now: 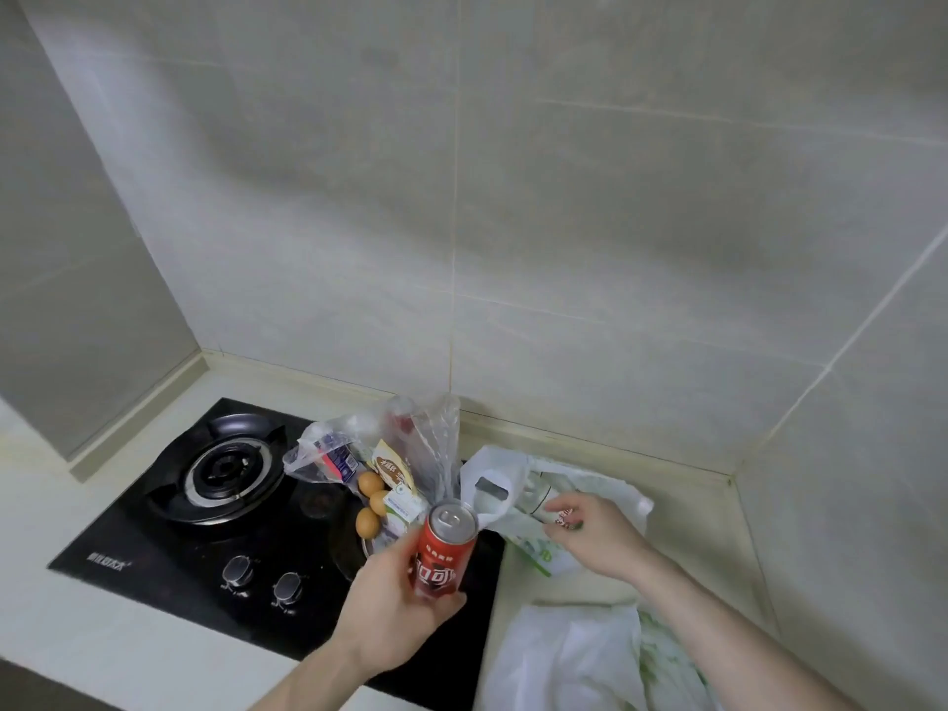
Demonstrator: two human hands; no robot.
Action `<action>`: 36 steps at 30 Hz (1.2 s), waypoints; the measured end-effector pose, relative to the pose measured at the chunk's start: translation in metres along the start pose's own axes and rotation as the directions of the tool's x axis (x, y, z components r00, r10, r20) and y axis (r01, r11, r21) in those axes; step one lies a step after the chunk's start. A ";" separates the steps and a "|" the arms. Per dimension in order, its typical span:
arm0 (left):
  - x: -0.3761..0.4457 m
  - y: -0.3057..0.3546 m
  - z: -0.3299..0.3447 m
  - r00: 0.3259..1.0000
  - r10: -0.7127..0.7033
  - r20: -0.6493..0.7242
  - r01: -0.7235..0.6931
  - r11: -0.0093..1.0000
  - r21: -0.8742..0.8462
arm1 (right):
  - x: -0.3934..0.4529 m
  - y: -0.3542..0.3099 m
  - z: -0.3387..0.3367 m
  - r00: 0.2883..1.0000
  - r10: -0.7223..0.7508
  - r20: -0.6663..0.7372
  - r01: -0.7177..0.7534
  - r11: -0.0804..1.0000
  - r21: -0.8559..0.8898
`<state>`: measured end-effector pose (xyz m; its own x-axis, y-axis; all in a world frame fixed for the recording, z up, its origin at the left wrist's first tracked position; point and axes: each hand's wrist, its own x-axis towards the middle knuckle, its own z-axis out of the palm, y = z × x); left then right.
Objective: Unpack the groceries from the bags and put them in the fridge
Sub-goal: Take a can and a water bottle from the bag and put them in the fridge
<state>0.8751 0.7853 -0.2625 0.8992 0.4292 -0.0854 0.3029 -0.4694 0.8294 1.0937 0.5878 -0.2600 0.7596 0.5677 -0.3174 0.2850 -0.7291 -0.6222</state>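
the left hand [390,615] grips a red soda can [443,554] around its lower body, upright and a little tilted, above the front right part of the black gas stove [205,505]. the can looks unopened, so i judge it is rather heavy for its size, stiff, and smooth enough to slip; a grip around the middle of the body is the safe one. the right hand [597,538] is at 3 o'clock from the can, its fingers curled on a small item with a red and white label [564,518] at the mouth of the white plastic bag [518,497]; what the item is i cannot tell.

at 11 o'clock from the can, three brown eggs [370,500] lie close together beside small cartons [402,508] and a clear plastic bag [420,443]. the eggs are fragile and can roll, so each should be taken from above, gently.

the surface [662,500] ends at the tiled wall [564,223] at 12 o'clock and at a corner at 2 o'clock. a second white bag [569,659] lies at 5 o'clock. the open room is toward 6 o'clock; the fridge is not in view.
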 end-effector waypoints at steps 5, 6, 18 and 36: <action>-0.019 -0.007 -0.019 0.996 -0.074 -0.042 0.073 0.997 -0.034 | 0.051 0.038 0.023 0.996 0.091 -0.023 -0.093 0.973 -0.210; -0.022 -0.006 -0.022 0.996 -0.079 -0.051 0.077 0.996 -0.034 | 0.062 0.043 0.027 0.994 0.108 -0.022 -0.110 0.969 -0.222; -0.044 -0.004 -0.052 0.972 -0.136 -0.190 0.140 0.990 0.006 | 0.148 0.053 0.072 0.974 0.226 -0.027 -0.219 0.898 -0.382; -0.026 -0.012 -0.066 0.994 -0.039 -0.105 0.033 0.998 -0.058 | 0.075 0.063 0.040 0.990 -0.133 -0.051 0.106 0.927 -0.359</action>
<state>0.8270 0.8306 -0.2343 0.8488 0.5253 -0.0591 0.3132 -0.4096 0.8568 1.1450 0.5994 -0.3515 0.7438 0.6394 -0.1949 0.5546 -0.7531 -0.3540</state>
